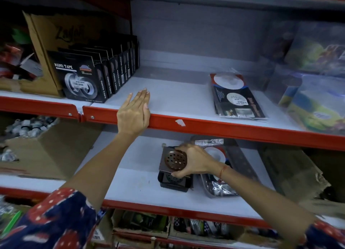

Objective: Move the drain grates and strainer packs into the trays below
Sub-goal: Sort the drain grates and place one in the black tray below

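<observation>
The person stands at a red-edged shelf unit with both arms reaching in. The left hand lies flat, fingers together and extended, palm down over the front edge of the upper shelf, gripping nothing. Down on the lower shelf, the right hand is closed around a square drain grate with a round perforated centre, thumb under its near edge and fingers over the far side, holding it tilted just above a small black tray that sits near the shelf's front edge. Another grate already lies inside that tray. Just to the right of it, a grey tray holds strainer packs in clear plastic, running from the front edge back toward the rear. On the upper shelf, one more strainer pack lies flat right of centre, reaching close to the front edge. A row of black nano tape boxes stands at the left end of that shelf, with a cardboard box upright behind them. Colourful wrapped packages fill the right end, blurred. A cardboard carton sits at the left end of the lower shelf, and a torn one at the right end.
</observation>
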The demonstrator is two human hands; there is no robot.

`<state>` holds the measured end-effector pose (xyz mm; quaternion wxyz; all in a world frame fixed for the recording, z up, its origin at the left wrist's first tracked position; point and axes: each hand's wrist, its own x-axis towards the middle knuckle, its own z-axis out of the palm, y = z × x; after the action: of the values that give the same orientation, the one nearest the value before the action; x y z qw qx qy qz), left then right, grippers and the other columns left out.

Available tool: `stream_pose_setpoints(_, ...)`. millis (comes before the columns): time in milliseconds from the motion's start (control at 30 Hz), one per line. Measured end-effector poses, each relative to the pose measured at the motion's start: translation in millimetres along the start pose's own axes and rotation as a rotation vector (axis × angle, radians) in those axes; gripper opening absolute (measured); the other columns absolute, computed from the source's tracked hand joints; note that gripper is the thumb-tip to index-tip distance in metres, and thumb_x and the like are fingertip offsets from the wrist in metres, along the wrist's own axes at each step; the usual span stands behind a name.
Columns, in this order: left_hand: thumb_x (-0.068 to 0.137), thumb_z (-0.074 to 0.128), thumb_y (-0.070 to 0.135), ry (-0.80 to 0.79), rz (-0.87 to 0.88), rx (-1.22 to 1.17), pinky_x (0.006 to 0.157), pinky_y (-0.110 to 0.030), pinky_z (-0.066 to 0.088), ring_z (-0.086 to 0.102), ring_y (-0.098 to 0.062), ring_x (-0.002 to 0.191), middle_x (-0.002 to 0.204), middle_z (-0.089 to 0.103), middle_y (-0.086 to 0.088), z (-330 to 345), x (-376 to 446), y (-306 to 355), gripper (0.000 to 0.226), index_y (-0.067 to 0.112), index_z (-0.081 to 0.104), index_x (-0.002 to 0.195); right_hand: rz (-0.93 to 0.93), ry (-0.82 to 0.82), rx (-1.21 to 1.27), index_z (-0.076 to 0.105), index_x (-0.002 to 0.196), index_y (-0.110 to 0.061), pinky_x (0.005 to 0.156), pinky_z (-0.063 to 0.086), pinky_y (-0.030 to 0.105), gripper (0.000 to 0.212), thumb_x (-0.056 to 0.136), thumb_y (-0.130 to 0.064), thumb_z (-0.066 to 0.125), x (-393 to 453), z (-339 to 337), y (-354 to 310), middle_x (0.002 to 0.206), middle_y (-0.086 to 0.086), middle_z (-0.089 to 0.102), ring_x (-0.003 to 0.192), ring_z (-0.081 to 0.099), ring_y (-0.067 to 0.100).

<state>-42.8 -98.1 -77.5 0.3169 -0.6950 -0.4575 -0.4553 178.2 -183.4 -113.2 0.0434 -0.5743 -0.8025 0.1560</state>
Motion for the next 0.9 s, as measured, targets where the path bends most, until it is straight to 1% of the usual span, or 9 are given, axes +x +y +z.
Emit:
stream_pose_setpoints(100,0.096,0.033,0.013,0.049,0.028,-0.014,0.106,-0.038,0.045,0.063,-0.018,0.116,0.124,0.066,-0.009,4.1,-0.9,-2.5,0.042,0.005,0.066,0.121,0.138,-0.025,-0.005,0.062,0.107,-0.012,0.064,0.045,0.015,0.067,0.063,-0.061,0.073,13.7,19.4,13.9,0.100,0.005,0.066,0.077,0.052,0.012)
stream_pose_setpoints(133,0.096,0.032,0.014,0.059,0.036,-0.019,0.106,-0.039,0.044,0.063,-0.018,0.117,0.125,0.065,-0.009,5.4,-1.4,-3.6,0.043,0.005,0.065,0.122,0.200,-0.069,0.021,0.060,0.092,-0.006,0.056,0.038,0.010,0.048,0.074,-0.048,0.073,19.1,23.8,14.7,0.085,0.008,0.066,0.069,0.045,0.012)
stream_pose_setpoints(167,0.097,0.030,0.014,0.066,0.044,-0.027,0.106,-0.039,0.044,0.062,-0.018,0.118,0.126,0.065,-0.009,6.1,-1.7,-3.8,0.044,0.005,0.064,0.122,0.218,-0.111,0.010,0.053,0.076,-0.011,0.050,0.033,0.009,0.033,0.081,-0.038,0.071,21.6,26.5,15.1,0.069,0.005,0.061,0.062,0.037,0.012)
stream_pose_setpoints(200,0.097,0.029,0.014,0.072,0.048,-0.033,0.107,-0.040,0.044,0.061,-0.018,0.118,0.126,0.064,-0.010,7.1,-2.0,-4.2,0.045,0.004,0.064,0.123,0.235,-0.134,0.018,0.048,0.072,-0.015,0.052,0.032,0.011,0.035,0.081,-0.039,0.071,26.3,29.6,16.9,0.066,0.005,0.054,0.061,0.034,0.013)
stream_pose_setpoints(267,0.097,0.027,0.015,0.077,0.053,-0.043,0.108,-0.041,0.043,0.060,-0.018,0.120,0.128,0.063,-0.010,9.0,-2.1,-5.9,0.046,0.004,0.063,0.125,0.240,-0.191,-0.001,0.057,0.099,-0.010,0.069,0.041,0.021,0.056,0.068,-0.052,0.075,40.2,48.7,27.2,0.098,0.013,0.059,0.078,0.047,0.021)
stream_pose_setpoints(300,0.097,0.026,0.015,0.080,0.056,-0.046,0.108,-0.041,0.043,0.059,-0.018,0.121,0.129,0.063,-0.010,9.6,-2.4,-6.5,0.047,0.004,0.062,0.125,0.205,-0.172,-0.003,0.056,0.116,-0.011,0.079,0.046,0.026,0.073,0.063,-0.056,0.075,48.1,58.3,31.0,0.117,0.011,0.057,0.092,0.054,0.025)
stream_pose_setpoints(367,0.097,0.026,0.014,0.085,0.063,-0.044,0.109,-0.041,0.042,0.058,-0.018,0.123,0.130,0.062,-0.010,11.3,-3.7,-7.5,0.047,0.004,0.061,0.126,0.139,-0.202,-0.045,0.048,0.133,-0.013,0.093,0.049,0.032,0.094,0.057,-0.061,0.075,60.0,73.2,37.9,0.134,0.009,0.049,0.113,0.054,0.028)
stream_pose_setpoints(700,0.095,0.028,0.013,0.097,0.076,-0.043,0.108,-0.042,0.042,0.056,-0.017,0.125,0.131,0.060,-0.009,12.4,-3.1,-7.4,0.046,0.004,0.061,0.127,0.126,-0.254,-0.078,0.047,0.133,-0.012,0.094,0.050,0.036,0.095,0.057,-0.061,0.075,75.5,111.8,58.0,0.132,0.008,0.044,0.112,0.055,0.029)
stream_pose_setpoints(900,0.096,0.027,0.014,0.066,0.059,-0.042,0.110,-0.041,0.041,0.057,-0.016,0.123,0.130,0.061,-0.009,10.3,-2.1,-6.1,0.047,0.004,0.061,0.126,0.087,-0.166,-0.018,0.039,0.141,-0.012,0.102,0.044,0.038,0.083,0.076,-0.058,0.064,62.3,98.8,50.8,0.146,0.009,0.039,0.127,0.046,0.028)
